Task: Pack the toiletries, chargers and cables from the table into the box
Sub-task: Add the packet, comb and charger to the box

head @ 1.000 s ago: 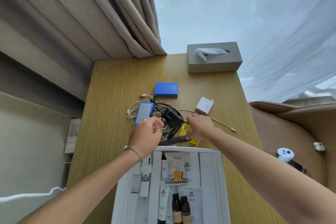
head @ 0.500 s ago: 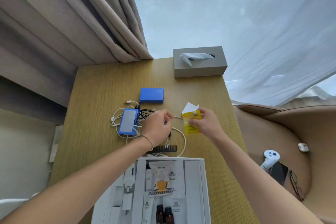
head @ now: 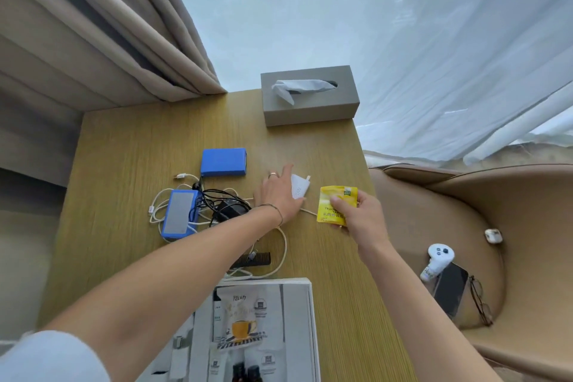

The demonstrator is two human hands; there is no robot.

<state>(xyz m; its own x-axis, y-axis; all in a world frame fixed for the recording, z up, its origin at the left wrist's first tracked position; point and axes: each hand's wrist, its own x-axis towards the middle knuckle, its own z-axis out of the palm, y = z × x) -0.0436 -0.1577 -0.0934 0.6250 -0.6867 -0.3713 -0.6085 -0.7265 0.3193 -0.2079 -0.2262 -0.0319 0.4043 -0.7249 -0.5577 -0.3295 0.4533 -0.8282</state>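
Both arms reach forward; left hand [head: 279, 192] lies flat, right hand [head: 361, 215] pinches closed.

the yellow sachet [head: 336, 204] bore "yellow" and blurred lines below. the coffee-cup packet [head: 243, 324] in the box [head: 311, 319] carried 2 chinese characters, too blurred to read surely.

A grey tissue box [head: 310, 98] stands at the far right corner of the tabletop [head: 130, 146], a tissue poking from its slot. Beige curtains [head: 93, 28] hang behind the far left corner. Right of the tabletop, a tan armchair [head: 511, 195] carries a white controller [head: 437, 259], a dark phone [head: 451, 288], glasses [head: 480, 301] and a small earbud case [head: 493, 236].
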